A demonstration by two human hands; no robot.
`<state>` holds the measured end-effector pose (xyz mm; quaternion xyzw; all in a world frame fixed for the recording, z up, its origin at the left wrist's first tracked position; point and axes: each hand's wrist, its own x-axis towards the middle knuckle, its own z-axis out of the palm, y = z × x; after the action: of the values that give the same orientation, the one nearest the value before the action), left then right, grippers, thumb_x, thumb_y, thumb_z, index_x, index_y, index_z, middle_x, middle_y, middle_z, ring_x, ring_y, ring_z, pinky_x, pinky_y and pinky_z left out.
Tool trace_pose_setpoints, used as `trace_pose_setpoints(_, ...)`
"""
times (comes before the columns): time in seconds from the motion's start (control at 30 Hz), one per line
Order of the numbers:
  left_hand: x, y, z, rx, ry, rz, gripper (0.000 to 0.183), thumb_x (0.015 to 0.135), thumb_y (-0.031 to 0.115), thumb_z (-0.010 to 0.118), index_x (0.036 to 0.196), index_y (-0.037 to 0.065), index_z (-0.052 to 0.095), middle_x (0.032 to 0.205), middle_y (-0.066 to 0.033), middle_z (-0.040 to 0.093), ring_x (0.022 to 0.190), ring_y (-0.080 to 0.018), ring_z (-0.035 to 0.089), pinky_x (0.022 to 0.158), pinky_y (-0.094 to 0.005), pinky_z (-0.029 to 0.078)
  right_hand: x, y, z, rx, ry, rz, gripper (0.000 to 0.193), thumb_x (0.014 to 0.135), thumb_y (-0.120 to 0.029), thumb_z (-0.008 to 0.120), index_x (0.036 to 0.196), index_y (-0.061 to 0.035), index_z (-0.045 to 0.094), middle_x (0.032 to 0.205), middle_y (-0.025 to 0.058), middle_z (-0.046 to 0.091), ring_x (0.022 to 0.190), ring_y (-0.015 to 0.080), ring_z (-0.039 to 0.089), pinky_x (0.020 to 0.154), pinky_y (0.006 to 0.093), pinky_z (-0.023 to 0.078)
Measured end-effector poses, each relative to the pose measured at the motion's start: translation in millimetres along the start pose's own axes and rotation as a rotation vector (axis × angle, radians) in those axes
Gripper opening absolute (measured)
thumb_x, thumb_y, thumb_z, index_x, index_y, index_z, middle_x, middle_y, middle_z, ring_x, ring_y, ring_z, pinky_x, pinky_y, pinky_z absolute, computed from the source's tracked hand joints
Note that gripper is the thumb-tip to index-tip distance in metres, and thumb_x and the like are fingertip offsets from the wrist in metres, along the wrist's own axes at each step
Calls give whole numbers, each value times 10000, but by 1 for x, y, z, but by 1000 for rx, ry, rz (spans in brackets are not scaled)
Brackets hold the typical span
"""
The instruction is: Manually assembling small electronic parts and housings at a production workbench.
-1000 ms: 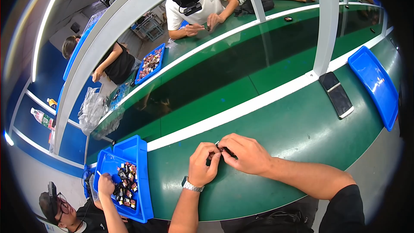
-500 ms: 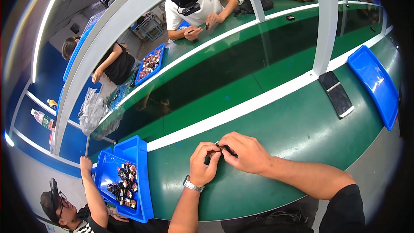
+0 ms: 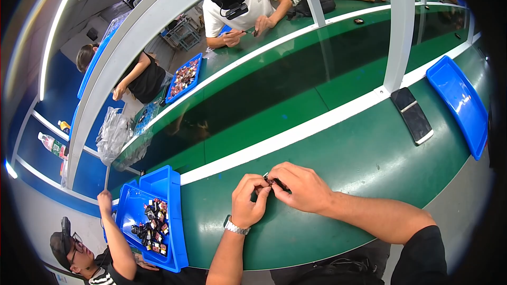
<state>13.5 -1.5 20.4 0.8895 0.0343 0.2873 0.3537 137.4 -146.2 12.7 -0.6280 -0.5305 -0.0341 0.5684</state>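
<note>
Over the green tabletop (image 3: 327, 158), both my hands meet and pinch one small dark part (image 3: 271, 180), mostly hidden by the fingers. My left hand (image 3: 250, 198), with a metal-banded watch (image 3: 236, 226) at its wrist, grips it from the left. My right hand (image 3: 302, 187) closes on it from the right, fingertips touching those of the left. What kind of part it is cannot be made out. Left of my hands, a blue tray (image 3: 178, 216) holds several small black parts (image 3: 153, 227) with reddish and pale pieces.
A phone (image 3: 412, 115) lies to the right, near a shallow blue tray (image 3: 459, 103). Beyond a white rail (image 3: 285, 140) runs a green conveyor belt (image 3: 264, 126). Grey posts (image 3: 398, 31) rise from the rail. Co-workers sit across the belt; another person's arm (image 3: 117, 237) reaches up at lower left.
My hands stay almost in place, still pinching the part. Marks and a small dark item on the belt have shifted right. The co-worker in white has moved their hands slightly.
</note>
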Motion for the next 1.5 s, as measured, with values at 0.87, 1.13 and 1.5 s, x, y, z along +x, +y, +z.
trace_pose_setpoints(0.87,-3,-3,2,-60,40,-82,149,834,-75,715,956,-10,659,925,-103,654,749,-175,638,672,-277,530,-1,-2,0,69,10,72,200,833,-20,717,1004,-28,614,968,97,648,693,236,651,615,349,552)
trace_pose_setpoints(1.13,-3,-3,1,-105,34,-113,123,856,-70,694,959,-16,653,933,-106,656,761,-163,641,687,-274,533,-1,-2,-1,154,-39,206,199,840,-29,707,1006,-29,599,964,102,637,662,224,651,603,347,544)
trace_pose_setpoints(1.5,-14,-8,9,-501,93,-345,203,929,-25,646,1121,-35,579,1027,-100,631,853,-149,655,722,-271,558,2,2,-2,392,-18,440,175,884,-3,700,1035,18,613,937,73,665,722,84,662,627,241,544)
